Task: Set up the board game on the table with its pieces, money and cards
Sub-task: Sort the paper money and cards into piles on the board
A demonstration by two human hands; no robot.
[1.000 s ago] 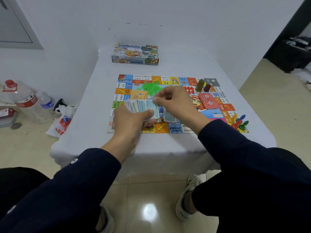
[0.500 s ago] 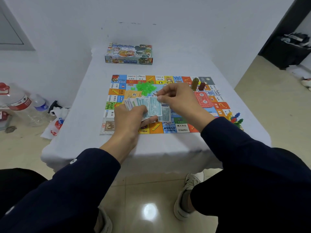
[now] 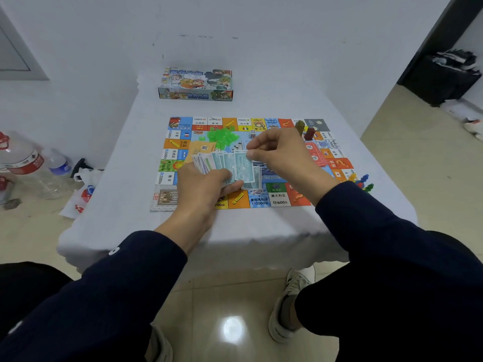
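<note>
Teal paper money [image 3: 230, 165] fanned out, pinched in both hands' grip.

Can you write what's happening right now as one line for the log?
left hand: holds fanned play money | right hand: pinches one bill | over board

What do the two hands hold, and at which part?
The left hand grips a fan of banknotes at its lower end. The right hand pinches the top edge of one note.
</note>
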